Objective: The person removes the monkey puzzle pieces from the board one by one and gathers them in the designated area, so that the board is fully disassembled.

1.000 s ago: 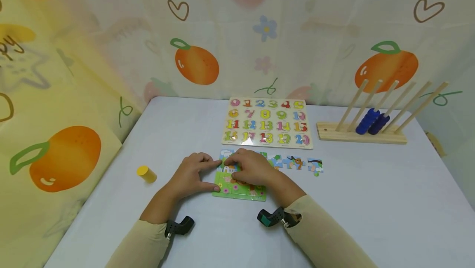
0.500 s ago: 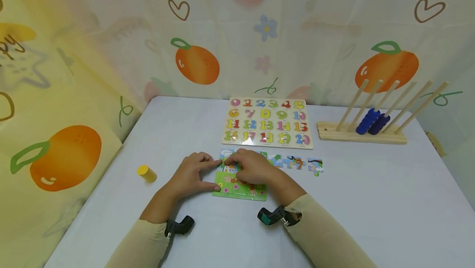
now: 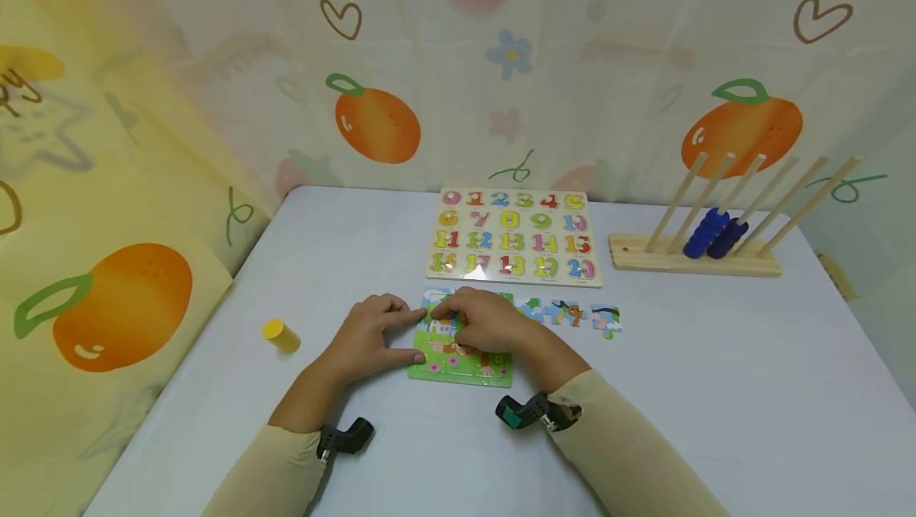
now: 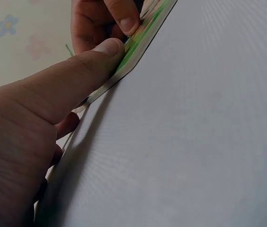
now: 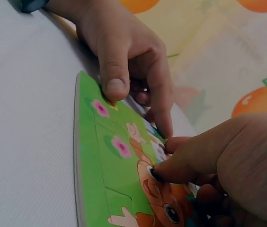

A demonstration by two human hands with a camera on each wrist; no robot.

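Note:
A jigsaw board (image 3: 461,374) with a green meadow picture lies on the white table in front of the person. My left hand (image 3: 368,338) steadies its left side, thumb on the near left corner and index finger stretched along the edge; the right wrist view shows this thumb (image 5: 114,85) lying on the green surface. Over the upper middle of the board, my right hand (image 3: 490,322) has index finger and thumb on the pieces beside the small house picture (image 3: 439,326), its other fingers tucked under. I cannot tell whether it pinches a piece.
Loose jigsaw pieces (image 3: 568,312) lie in a row right of the board. Behind stands a number board (image 3: 514,237). A wooden peg rack (image 3: 694,262) with blue beads (image 3: 707,233) is at the back right. A yellow cylinder (image 3: 281,336) lies at left.
The right thumb has drawn back slightly to the right, uncovering more of the house picture. The left hand stays at the board's edge; the view has shifted a little.

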